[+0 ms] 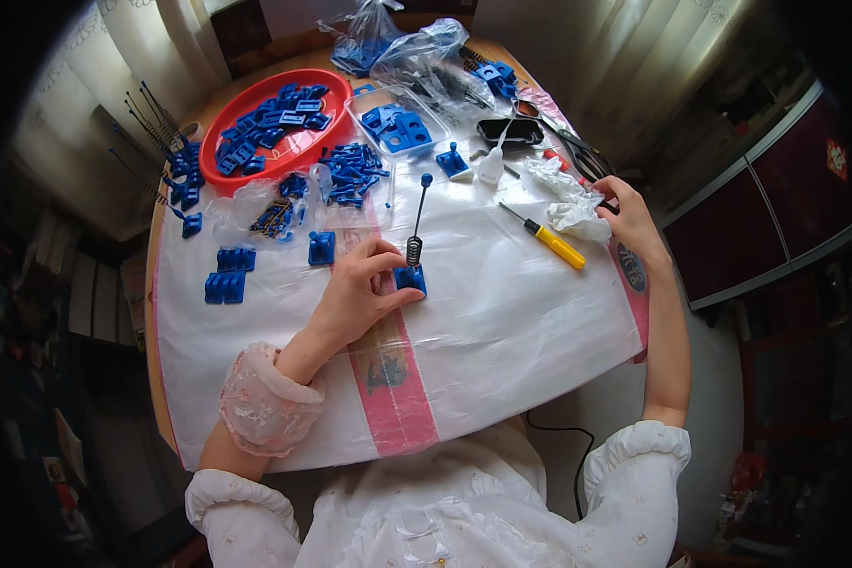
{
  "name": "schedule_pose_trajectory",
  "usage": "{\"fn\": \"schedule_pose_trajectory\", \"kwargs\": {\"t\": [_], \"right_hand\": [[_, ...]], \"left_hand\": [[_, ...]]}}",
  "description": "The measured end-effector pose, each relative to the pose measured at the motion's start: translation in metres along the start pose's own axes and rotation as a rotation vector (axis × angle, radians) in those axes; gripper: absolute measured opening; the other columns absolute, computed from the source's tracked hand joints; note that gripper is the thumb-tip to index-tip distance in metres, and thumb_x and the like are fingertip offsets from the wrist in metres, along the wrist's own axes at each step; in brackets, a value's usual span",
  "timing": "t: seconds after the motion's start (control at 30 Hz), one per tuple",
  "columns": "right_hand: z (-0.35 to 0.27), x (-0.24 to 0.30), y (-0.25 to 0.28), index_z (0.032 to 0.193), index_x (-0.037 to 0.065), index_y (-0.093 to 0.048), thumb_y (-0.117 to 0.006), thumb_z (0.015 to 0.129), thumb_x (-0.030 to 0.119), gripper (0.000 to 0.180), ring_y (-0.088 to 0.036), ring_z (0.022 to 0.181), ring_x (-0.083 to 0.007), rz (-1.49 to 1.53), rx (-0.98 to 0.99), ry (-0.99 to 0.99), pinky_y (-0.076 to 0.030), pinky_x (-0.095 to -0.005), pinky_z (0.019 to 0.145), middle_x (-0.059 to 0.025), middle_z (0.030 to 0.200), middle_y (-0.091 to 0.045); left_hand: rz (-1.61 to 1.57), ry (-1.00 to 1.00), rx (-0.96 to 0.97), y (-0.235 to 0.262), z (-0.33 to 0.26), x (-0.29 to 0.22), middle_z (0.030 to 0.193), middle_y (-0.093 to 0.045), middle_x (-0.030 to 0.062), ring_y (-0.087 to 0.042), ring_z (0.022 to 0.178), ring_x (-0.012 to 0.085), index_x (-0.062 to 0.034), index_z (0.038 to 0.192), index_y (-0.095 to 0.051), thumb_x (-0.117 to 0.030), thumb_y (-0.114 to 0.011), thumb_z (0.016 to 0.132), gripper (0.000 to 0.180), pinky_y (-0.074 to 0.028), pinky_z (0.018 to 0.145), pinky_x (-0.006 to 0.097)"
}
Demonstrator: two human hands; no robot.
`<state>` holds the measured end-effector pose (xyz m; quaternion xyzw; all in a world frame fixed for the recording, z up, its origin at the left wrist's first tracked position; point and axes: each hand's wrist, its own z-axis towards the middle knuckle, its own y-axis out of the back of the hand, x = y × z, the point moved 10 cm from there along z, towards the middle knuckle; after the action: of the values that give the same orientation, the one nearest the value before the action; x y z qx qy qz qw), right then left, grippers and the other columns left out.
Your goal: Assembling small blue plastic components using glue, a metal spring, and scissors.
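Note:
My left hand [362,289] grips a small blue plastic base [410,278] at the middle of the table. A metal spring and a thin rod topped with a blue ball [419,210] stand upright on that base. My right hand [628,220] reaches to the right edge of the table and rests on a crumpled white tissue [577,217]; whether it grips the tissue I cannot tell. A yellow-handled screwdriver [549,240] lies just left of that hand.
A white plastic sheet [502,322] with a pink stripe covers the table. A red tray [298,147] of blue parts, clear boxes [399,128] of blue parts, bags [417,57], loose blue blocks [227,275], rod-and-spring pieces [166,142], scissors [577,151] and a small white bottle [491,166] surround the working spot.

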<state>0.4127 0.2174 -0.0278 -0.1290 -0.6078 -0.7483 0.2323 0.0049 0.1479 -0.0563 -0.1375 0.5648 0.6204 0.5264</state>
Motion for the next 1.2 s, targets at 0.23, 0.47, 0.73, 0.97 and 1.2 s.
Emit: {"fn": "schedule_pose_trajectory", "kwargs": {"t": [0.23,0.47,0.73,0.97,1.2], "right_hand": [[-0.008,0.014,0.010,0.118,-0.002,-0.066,-0.071,0.084,0.000,0.035,-0.066,0.094,-0.0282,-0.073,-0.016,0.027,-0.053,-0.0378,0.087,-0.0149,0.103,-0.067],[-0.041,0.032,0.063,0.123,-0.002,-0.063,-0.061,0.090,-0.005,0.034,-0.063,0.093,-0.0307,-0.151,-0.067,0.130,-0.052,-0.0386,0.086,-0.0150,0.105,-0.059],[-0.070,0.039,0.079,0.125,0.002,-0.063,-0.054,0.105,0.007,0.023,-0.043,0.075,-0.0023,0.509,-0.015,-0.073,-0.037,-0.0189,0.066,0.0021,0.094,-0.053],[-0.058,0.123,-0.043,0.098,0.002,-0.069,-0.061,0.104,0.023,0.023,-0.051,0.062,-0.0126,0.368,0.249,0.009,-0.039,-0.0316,0.059,-0.0038,0.071,-0.060],[-0.027,0.161,-0.074,0.108,0.013,-0.078,-0.072,0.096,0.027,0.020,-0.069,0.068,-0.0266,0.096,0.133,0.274,-0.049,-0.0377,0.063,-0.0122,0.077,-0.072]], "left_hand": [[-0.035,0.061,0.022,0.000,-0.001,0.007,0.103,-0.059,-0.0003,-0.048,0.074,0.0081,-0.0097,0.115,-0.079,-0.010,-0.089,0.078,0.038,-0.042,0.064,0.023],[-0.039,0.041,0.010,-0.001,0.002,0.003,0.098,-0.057,0.0007,-0.049,0.074,0.0085,-0.0075,0.115,-0.078,-0.006,-0.086,0.081,0.035,-0.042,0.064,0.024],[-0.034,0.030,-0.032,0.002,-0.001,0.000,0.099,-0.058,0.0013,-0.053,0.075,0.0087,-0.0048,0.110,-0.077,-0.004,-0.086,0.080,0.031,-0.045,0.063,0.023],[-0.014,0.043,-0.047,0.004,0.002,0.003,0.101,-0.060,0.0024,-0.058,0.077,0.0095,-0.0034,0.108,-0.076,-0.005,-0.086,0.081,0.029,-0.049,0.066,0.023],[-0.039,0.041,-0.056,0.005,0.002,0.001,0.104,-0.063,0.0043,-0.063,0.081,0.0106,-0.0016,0.108,-0.075,-0.009,-0.086,0.083,0.029,-0.053,0.069,0.023]]}}
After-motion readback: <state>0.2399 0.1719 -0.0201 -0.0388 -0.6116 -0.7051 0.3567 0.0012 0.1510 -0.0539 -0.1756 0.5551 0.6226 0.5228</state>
